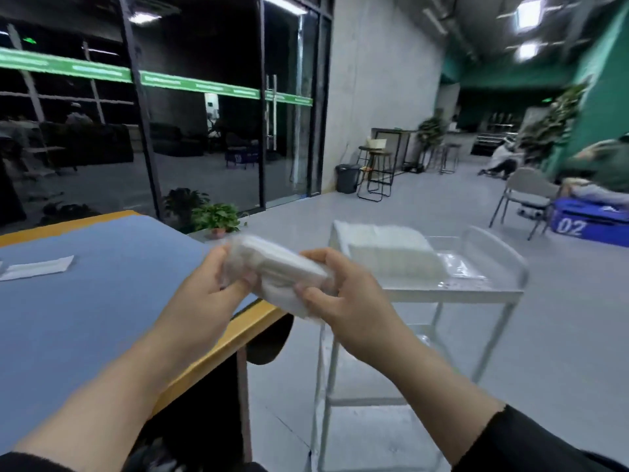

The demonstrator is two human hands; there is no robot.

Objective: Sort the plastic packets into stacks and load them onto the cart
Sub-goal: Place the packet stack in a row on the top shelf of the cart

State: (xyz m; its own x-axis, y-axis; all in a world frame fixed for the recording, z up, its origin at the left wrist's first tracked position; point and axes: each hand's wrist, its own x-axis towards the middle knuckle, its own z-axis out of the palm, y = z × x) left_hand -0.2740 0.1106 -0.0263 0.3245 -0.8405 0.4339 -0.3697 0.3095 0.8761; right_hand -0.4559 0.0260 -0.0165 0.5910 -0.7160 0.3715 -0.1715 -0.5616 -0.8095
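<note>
Both forearms reach in from six o'clock, dark sleeves at the wrists, and between them we carry a bundle of packets point(282, 267) in mid-air just off the table's corner. Our left hand point(207, 287) wraps the bundle's near-left end, fingers curled under it and thumb on top; our right hand point(340, 294) grips the right end, fingers folded over the top edge and thumb beneath. A loose flap of plastic hangs from the underside between the two hands. At about two o'clock from the bundle stands the cart point(490, 287), white-framed with a clear top tray, and on that tray already sit white stacks point(384, 247), at least two, touching one another at the tray's left side; the right part of the tray shows bare plastic. A lower shelf is partly visible, but we cannot tell what it holds. On the blue table point(102, 294), at nine o'clock, one flat packet point(37, 267) lies apart near the far-left edge. We judge the work well along: several stacks loaded, one bundle on its way over, and at least that single packet left to gather. Whether more wait beyond the left edge we cannot say. Background blurred: stools, bin, potted plants, seated people at three o'clock.
</note>
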